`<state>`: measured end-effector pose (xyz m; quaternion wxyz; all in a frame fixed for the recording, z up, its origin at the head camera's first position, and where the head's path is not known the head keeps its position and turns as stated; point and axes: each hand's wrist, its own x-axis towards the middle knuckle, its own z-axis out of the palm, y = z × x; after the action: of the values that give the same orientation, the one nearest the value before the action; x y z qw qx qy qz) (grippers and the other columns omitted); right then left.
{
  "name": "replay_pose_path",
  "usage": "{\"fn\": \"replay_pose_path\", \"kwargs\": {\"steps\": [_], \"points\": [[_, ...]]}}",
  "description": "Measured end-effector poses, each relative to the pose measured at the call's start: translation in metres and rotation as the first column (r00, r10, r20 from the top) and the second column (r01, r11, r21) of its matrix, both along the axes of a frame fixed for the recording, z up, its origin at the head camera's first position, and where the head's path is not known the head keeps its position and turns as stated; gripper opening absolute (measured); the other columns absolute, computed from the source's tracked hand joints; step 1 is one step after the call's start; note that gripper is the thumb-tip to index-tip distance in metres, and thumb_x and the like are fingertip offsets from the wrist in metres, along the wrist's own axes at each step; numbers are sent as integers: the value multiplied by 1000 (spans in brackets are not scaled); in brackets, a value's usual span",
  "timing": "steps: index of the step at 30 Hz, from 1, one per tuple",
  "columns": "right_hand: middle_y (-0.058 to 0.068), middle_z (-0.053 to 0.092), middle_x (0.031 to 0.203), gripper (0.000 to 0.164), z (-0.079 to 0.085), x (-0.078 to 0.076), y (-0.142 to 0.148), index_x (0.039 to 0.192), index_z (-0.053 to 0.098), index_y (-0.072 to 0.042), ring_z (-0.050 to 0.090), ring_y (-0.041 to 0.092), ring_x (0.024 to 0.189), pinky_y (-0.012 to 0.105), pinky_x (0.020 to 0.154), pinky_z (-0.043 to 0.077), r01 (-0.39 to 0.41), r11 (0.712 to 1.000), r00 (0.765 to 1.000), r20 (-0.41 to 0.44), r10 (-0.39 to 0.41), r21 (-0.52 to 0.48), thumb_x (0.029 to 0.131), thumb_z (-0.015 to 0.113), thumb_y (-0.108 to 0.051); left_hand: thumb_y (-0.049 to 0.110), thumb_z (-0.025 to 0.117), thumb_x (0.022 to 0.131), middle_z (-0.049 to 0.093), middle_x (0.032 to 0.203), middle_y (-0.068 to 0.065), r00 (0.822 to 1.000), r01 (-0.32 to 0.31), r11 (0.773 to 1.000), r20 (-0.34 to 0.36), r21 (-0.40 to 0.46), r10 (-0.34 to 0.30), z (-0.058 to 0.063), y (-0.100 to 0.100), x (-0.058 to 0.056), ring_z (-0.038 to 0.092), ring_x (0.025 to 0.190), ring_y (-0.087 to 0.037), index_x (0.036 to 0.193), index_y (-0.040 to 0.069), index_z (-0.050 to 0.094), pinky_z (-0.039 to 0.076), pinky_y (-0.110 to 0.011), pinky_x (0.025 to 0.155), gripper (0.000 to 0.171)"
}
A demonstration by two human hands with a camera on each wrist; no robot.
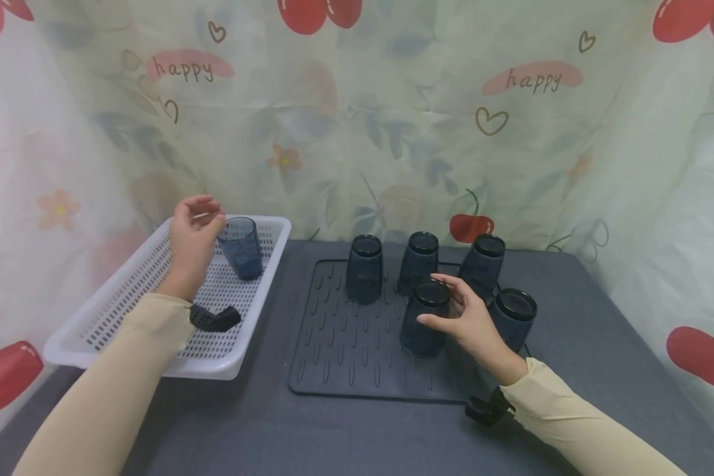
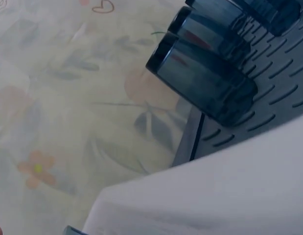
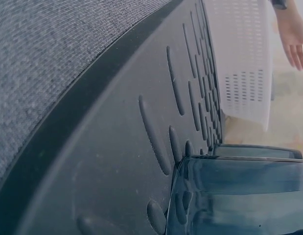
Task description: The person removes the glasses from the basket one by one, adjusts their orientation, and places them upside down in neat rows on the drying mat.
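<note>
A blue drinking glass (image 1: 242, 251) stands mouth up, leaning a little, inside the white perforated basket (image 1: 266, 284). My left hand (image 1: 193, 241) is over the basket beside its rim, fingers loosely bent, thumb close to the glass. On the dark ridged mat (image 1: 339, 357), my right hand (image 1: 473, 324) grips an upside-down blue glass (image 1: 422, 334), thumb across the near side and fingers behind. The right wrist view shows that glass (image 3: 239, 196) with its mouth down on the mat.
More upside-down glasses stand on the mat: one at the back left (image 1: 364, 274), one at the back middle (image 1: 418, 266), one at the back right (image 1: 482, 268), and one right of my hand (image 1: 514, 320). A patterned curtain (image 1: 357, 165) hangs behind the grey-covered table (image 1: 262, 430).
</note>
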<state>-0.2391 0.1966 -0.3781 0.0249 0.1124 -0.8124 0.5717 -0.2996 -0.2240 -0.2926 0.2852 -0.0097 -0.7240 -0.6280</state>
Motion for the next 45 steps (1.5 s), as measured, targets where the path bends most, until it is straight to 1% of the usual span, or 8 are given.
{"fn": "replay_pose_path", "kwargs": {"steps": [3,8,12,16,24,29,38,45], "points": [[8,36,151,79,0,0,0,144,41,-16,29,27,144,53,117,21,-3,1000,1000,0,3,1,77,82,-21,2,58,91,52,112,5,1000,-26,1000,13,1,26,-2,-2,-4,54,107,-9,127,5,47,47,-18,89,38],[7,35,152,80,0,-1,0,144,41,-15,29,28,145,54,117,21,-3,1000,1000,-2,3,1,77,83,-22,3,60,90,51,114,5,999,-35,999,20,-8,35,-7,-7,-13,53,116,-16,129,4,46,45,-25,99,41],[7,35,152,80,-1,-1,1,144,41,-15,29,28,144,54,117,21,-2,1000,1000,-5,2,7,76,83,-22,8,63,90,49,124,2,999,-24,998,46,-64,27,-13,-12,-18,46,128,-21,133,5,43,35,-30,112,48],[7,35,151,80,-1,-1,1,144,41,-16,30,28,144,53,117,21,-1,1000,1000,-3,1,5,76,83,-22,16,65,92,42,140,-9,996,0,993,90,-116,10,-17,-16,-20,38,137,-21,138,8,38,25,-31,118,54],[8,36,151,79,-2,-2,1,144,42,-15,31,29,144,54,117,22,1,1000,1000,-11,-1,9,76,83,-21,28,67,91,33,152,-10,983,11,989,181,-147,16,-23,-19,-23,27,145,-19,145,8,31,19,-32,120,68],[8,36,151,78,-1,-2,0,143,42,-15,31,29,143,54,117,21,0,1000,1000,-16,1,12,77,82,-21,31,67,90,25,155,-13,979,12,990,201,-139,16,-23,-22,-27,21,147,-23,146,9,29,17,-37,121,72],[8,36,151,78,-1,-2,1,143,42,-15,31,29,143,54,117,21,-4,1000,1000,-16,5,11,77,82,-20,33,67,90,16,159,-10,953,24,990,303,-141,19,-24,-27,-34,17,147,-25,149,10,24,28,-45,116,77],[7,37,151,78,-1,-3,1,143,43,-18,32,28,143,53,117,22,-2,1000,1000,-15,2,15,76,83,-22,40,69,88,11,160,-14,934,58,983,358,-175,9,-28,-30,-39,13,148,-28,152,12,18,27,-50,116,87]]}}
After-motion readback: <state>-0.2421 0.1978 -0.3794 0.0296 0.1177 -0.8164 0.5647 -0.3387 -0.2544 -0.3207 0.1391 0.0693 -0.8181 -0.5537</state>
